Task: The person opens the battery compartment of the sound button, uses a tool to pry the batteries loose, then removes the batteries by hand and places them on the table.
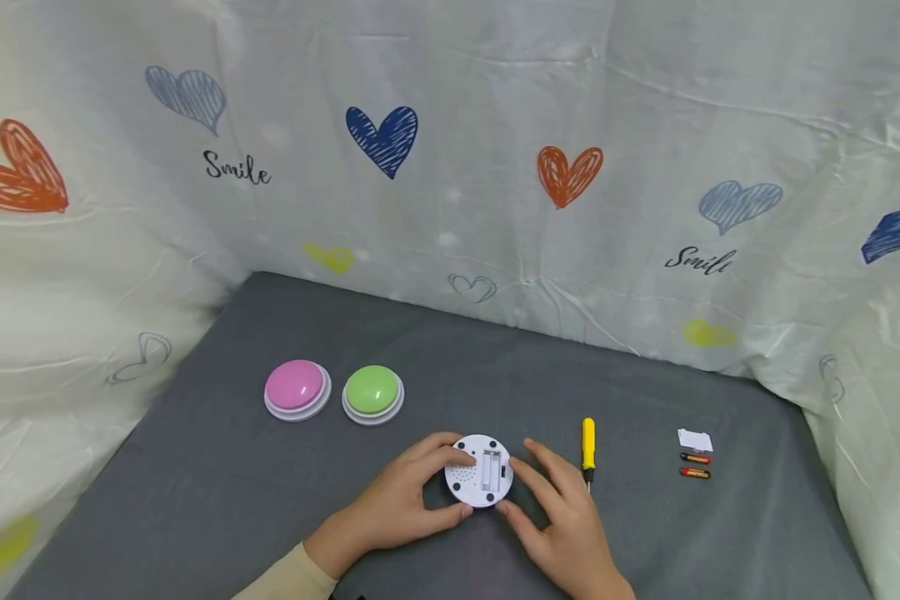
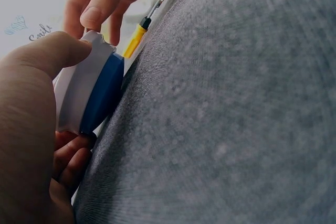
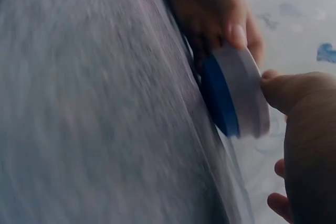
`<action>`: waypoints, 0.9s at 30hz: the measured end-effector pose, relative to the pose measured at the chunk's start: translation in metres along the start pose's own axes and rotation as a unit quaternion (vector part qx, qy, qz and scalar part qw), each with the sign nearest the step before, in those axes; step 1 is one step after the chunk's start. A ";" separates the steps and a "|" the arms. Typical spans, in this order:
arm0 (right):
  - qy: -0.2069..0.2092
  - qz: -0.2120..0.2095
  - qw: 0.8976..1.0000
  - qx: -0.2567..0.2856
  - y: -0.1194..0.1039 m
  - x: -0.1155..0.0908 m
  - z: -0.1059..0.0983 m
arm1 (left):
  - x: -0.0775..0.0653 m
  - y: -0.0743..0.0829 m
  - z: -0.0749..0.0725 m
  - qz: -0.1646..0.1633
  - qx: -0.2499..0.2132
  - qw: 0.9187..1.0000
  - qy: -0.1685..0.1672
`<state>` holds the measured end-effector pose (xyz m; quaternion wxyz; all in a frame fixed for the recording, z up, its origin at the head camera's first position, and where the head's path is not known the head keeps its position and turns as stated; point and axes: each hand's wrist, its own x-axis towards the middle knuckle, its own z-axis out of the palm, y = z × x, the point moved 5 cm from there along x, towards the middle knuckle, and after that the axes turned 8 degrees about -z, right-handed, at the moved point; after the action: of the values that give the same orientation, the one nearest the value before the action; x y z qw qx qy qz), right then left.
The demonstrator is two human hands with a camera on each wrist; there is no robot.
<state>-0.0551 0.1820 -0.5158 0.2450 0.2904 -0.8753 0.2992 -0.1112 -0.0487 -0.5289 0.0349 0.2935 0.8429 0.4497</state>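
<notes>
A round push button [image 1: 467, 483] with a white base is turned upside down over the table, its battery compartment uncovered and the slots bare. Its blue dome [image 2: 106, 90] faces the cloth in the left wrist view. My left hand [image 1: 401, 496] grips it from the left, thumb on the near edge and fingers over the top. On the other side, my right hand [image 1: 562, 517] touches the rim with thumb and forefinger tips, the remaining fingers spread. A yellow-handled screwdriver [image 1: 588, 446] lies just beyond the right hand, its shaft pointing toward me.
To the left sit a pink push button [image 1: 295, 385] and a green push button [image 1: 372, 390], domes up. At the right lie a small white cover [image 1: 695, 440] and two batteries [image 1: 695, 472] on the grey tablecloth [image 1: 217, 467]. A heart-printed curtain [image 1: 472, 192] hangs behind.
</notes>
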 end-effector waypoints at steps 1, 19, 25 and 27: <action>-0.008 -0.005 1.000 0.007 -0.002 0.001 0.003 | 0.000 0.000 0.000 -0.001 -0.001 1.000 -0.002; -0.038 -0.006 0.999 0.032 -0.007 0.007 0.016 | 0.000 0.004 -0.003 0.017 -0.014 1.000 -0.001; -0.043 0.026 0.998 0.042 -0.009 0.012 0.016 | -0.001 0.007 -0.005 0.034 -0.012 0.999 0.016; -0.042 0.030 0.998 0.045 -0.010 0.015 0.016 | 0.000 0.008 -0.006 0.036 -0.004 0.999 0.023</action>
<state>-0.0634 0.1600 -0.5142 0.1857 0.2873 -0.8786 0.3331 -0.1099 -0.0500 -0.5191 0.0011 0.3130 0.8305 0.4607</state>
